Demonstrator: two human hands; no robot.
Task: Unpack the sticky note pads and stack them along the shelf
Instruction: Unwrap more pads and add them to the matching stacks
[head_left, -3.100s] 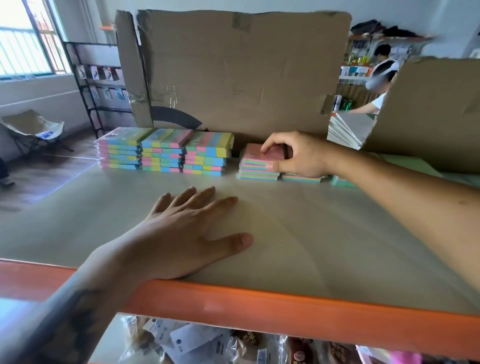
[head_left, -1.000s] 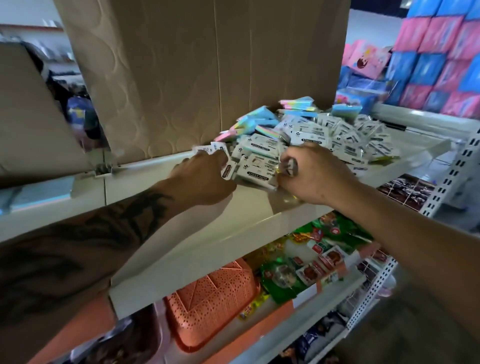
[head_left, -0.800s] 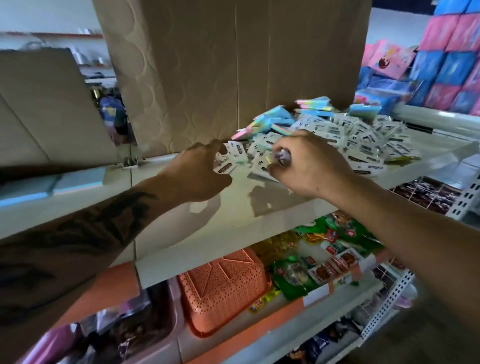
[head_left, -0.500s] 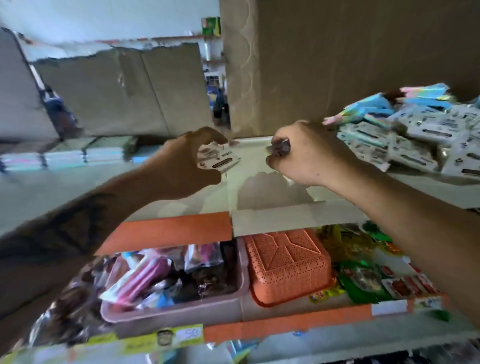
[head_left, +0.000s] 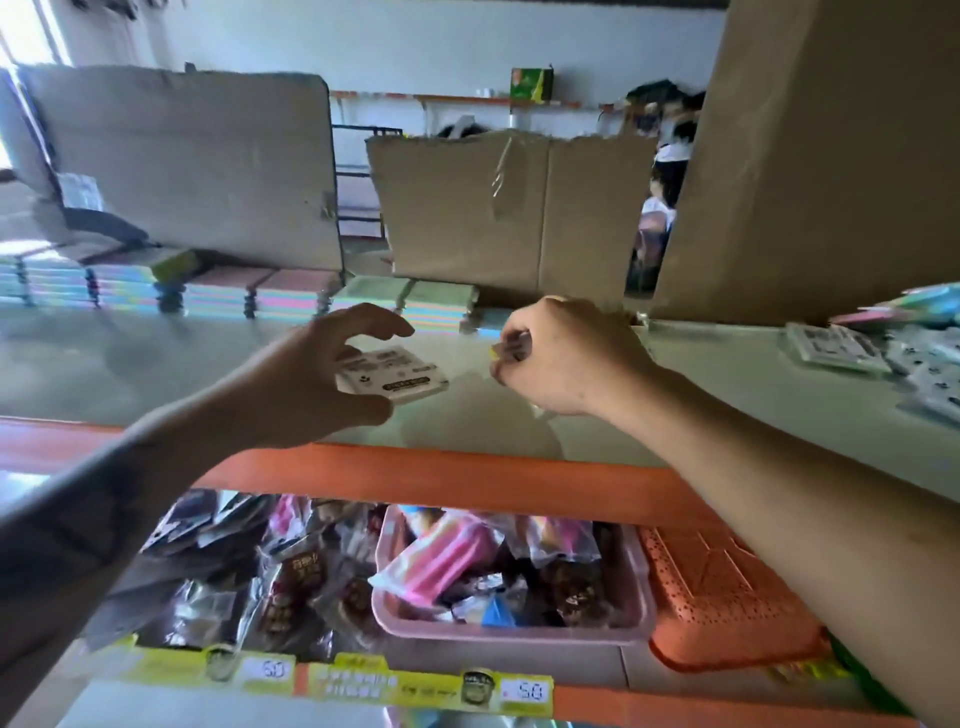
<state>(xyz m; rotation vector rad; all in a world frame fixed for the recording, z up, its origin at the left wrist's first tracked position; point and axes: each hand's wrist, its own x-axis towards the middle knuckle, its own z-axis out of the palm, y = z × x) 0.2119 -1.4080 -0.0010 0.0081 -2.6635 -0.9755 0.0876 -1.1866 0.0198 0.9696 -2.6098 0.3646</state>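
Two hands over the shelf (head_left: 156, 358), both partly hard to read. Left hand (head_left: 306, 384) holds a wrapped sticky note pad (head_left: 395, 371) between curled fingers and thumb, above the shelf surface; much of the pad sits behind the fingers. Right hand (head_left: 566, 358) is fisted round a small object (head_left: 511, 345) w/ a yellowish tip; only its end pokes out, can't tell what it is. Row of unpacked pad stacks (head_left: 249, 296) runs along the back of the shelf against the cardboard sheets (head_left: 182, 161), blurred by motion, so no count possible. Wrapped pads (head_left: 831, 345) lie at far right, cut off by the frame edge. People behind the cardboard gap are too blurred to make out.

Vs. half a sec ago: view has swung left and dropped, so the wrapped pile now sits at the right edge and more of the stacked row shows. Left hand has opened a bit round the pad; right hand keeps its grip on the small object.

Writing: pad wrapper has black print and a dark label strip, unreadable. On the lower shelf front, yellow price tags (head_left: 431, 688) read "50" and "58". Below sit a pink bin (head_left: 519, 631) of packets and an orange basket (head_left: 727, 613).
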